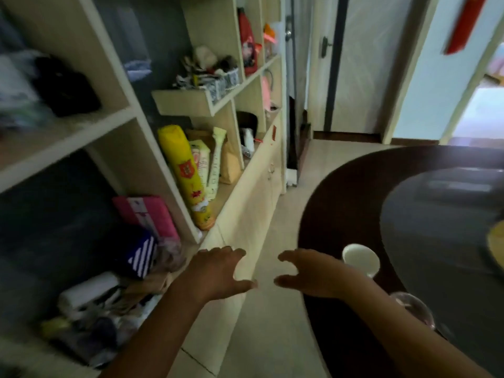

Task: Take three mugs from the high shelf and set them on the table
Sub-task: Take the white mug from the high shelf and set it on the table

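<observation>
A white mug [361,259] stands near the left edge of the round dark table [341,203]. A second, clear glass mug [414,309] sits on the table closer to me, partly behind my right forearm. My right hand [311,272] hovers just left of the white mug, fingers spread and curled, holding nothing. My left hand [221,271] is held out over the floor beside the shelf unit [131,113], fingers apart and empty. The high shelf is out of view.
The cream shelf unit on the left holds a yellow pack [188,175], a pink box [147,214], bags and clutter. A tiled floor strip [275,241] runs between its low cabinet and the table. Closed doors [362,64] stand at the back.
</observation>
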### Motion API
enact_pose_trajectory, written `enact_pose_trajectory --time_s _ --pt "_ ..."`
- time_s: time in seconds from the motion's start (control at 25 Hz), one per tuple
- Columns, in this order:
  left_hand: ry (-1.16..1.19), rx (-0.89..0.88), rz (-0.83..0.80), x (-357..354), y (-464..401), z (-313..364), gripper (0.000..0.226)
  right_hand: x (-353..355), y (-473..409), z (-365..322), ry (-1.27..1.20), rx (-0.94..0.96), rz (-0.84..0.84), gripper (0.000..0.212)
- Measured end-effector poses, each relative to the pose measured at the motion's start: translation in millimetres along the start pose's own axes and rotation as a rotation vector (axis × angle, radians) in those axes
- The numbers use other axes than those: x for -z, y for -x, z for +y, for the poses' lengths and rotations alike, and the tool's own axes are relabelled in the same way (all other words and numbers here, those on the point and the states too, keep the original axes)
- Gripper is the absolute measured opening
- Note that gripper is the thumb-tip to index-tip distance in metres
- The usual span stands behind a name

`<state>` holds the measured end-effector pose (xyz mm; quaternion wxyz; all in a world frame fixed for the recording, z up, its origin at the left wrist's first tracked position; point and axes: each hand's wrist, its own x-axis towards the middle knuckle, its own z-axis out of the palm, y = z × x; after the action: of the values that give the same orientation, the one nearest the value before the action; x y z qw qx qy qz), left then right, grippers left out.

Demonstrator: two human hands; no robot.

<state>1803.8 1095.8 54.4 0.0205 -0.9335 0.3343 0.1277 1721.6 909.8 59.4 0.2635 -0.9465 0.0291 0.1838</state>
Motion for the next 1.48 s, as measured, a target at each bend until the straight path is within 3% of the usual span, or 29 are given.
enact_pose_trajectory --time_s 0.2,0.48,0.64,0.76,0.96,1.12,1.32,1.48 --pt "-0.066 0.135 0.304 120.7 46.9 -49.8 0.062 85.9 -27.4 -101.2 0.172 0.375 0.154 0.064" --pt "-0.601 0.305 0.813 313.6 145.7 -91.9 0.072 230.9 -9.3 -257.9 0.236 0.873 0.678 0.066" --pt "-0.927 0.353 1.077 410.4 193.3 -102.1 0.088 302.2 9.7 -329.3 0.202 1.055 0.852 0.065" --pt "-1.057 0.505 1.146 467.0 210.9 -120.0 0.092 343.3 14.4 -370.8 0.143 1.145 0.975 0.058" --pt "-1.283 0.728 0.979 497.4 201.3 -164.3 0.097 408.0 5.4 -437.3 0.321 1.125 1.185 0.049" --pt "-1.344 0.699 1.075 496.2 196.5 -185.5 0.098 436.1 0.2 -482.4 0.72 1.074 1.408 0.044" --pt "-1.366 0.676 1.11 495.4 193.7 -189.7 0.095 441.3 9.8 -514.1 1.212 0.904 1.549 0.034" --pt "-1.379 0.667 1.129 494.3 194.2 -189.2 0.094 441.2 14.4 -523.2 1.395 0.755 1.525 0.035"
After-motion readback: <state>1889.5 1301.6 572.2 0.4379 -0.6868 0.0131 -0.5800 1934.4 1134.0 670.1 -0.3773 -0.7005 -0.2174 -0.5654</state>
